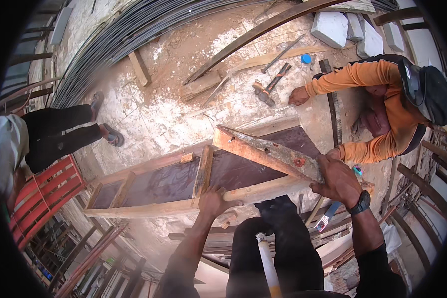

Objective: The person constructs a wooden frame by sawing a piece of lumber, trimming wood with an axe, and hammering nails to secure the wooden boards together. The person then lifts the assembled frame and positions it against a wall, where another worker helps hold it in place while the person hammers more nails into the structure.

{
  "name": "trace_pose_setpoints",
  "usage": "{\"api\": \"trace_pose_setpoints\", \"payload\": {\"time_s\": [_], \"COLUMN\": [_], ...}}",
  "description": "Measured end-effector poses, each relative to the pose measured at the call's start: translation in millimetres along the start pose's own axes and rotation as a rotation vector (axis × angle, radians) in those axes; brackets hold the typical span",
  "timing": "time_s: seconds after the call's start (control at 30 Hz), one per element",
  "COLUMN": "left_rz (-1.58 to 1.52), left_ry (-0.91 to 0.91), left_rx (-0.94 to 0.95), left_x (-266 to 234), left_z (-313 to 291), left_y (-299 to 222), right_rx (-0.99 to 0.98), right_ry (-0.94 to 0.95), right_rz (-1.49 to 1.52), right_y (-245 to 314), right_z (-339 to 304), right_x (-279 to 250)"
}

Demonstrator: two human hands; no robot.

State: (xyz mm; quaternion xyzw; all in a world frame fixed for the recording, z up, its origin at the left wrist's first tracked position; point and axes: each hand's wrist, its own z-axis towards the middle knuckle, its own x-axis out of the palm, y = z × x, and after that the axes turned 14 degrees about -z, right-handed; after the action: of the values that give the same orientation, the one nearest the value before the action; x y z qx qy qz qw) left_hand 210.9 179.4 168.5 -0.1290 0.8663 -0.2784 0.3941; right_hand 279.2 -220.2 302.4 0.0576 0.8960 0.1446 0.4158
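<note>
A long wooden frame (149, 208) with cross pieces and a dark panel inside lies before me. My left hand (214, 202) is closed over its near rail, beside a wooden cross piece (203, 171), with the thumb pointing right. In my right hand (340, 180) is the right end of a rough wooden board (270, 153), gripped between thumb and fingers. The board slants over the frame, its cut left end raised and a nail sticking out near it. My right fingertips are partly hidden behind the hand.
A co-worker in orange sleeves (377, 74) crouches at the right, near a hammer (272, 84) and blue cap (306, 58). Another person (49, 134) is at the left by a red slatted chair (47, 198). Steel rods (109, 49) lie behind; a cigarette (268, 263) juts in below.
</note>
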Motion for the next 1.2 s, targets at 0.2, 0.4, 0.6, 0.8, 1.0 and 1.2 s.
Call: {"api": "trace_pose_setpoints", "payload": {"time_s": [0.2, 0.4, 0.6, 0.8, 1.0, 1.2], "left_rz": [0.007, 0.153, 0.219, 0.295, -0.05, 0.01], "left_ry": [0.162, 0.231, 0.132, 0.241, 0.457, 0.637], "left_rx": [-0.148, -0.122, -0.006, 0.002, -0.273, -0.055], "left_x": [-27.8, -32.8, -24.0, -40.5, -42.9, -39.4], "left_z": [34.3, 45.0, 49.1, 62.7, 94.1, 88.9], "left_y": [-6.5, -12.4, -9.7, -29.3, -51.1, -33.6], "right_rx": [0.219, 0.405, 0.665, 0.913, 1.217, 1.651], "right_ry": [-0.054, -0.116, -0.143, -0.115, -0.167, 0.032], "right_rz": [0.45, 0.727, 0.825, 0.933, 1.099, 1.306], "right_y": [-5.0, 21.4, 54.8, 88.8, 175.1, 315.7], "right_z": [-111.5, -192.0, -281.3, -309.9, -302.5, -277.1], "right_x": [10.6, 67.6, 137.4, 189.2, 217.8, 197.2]}}
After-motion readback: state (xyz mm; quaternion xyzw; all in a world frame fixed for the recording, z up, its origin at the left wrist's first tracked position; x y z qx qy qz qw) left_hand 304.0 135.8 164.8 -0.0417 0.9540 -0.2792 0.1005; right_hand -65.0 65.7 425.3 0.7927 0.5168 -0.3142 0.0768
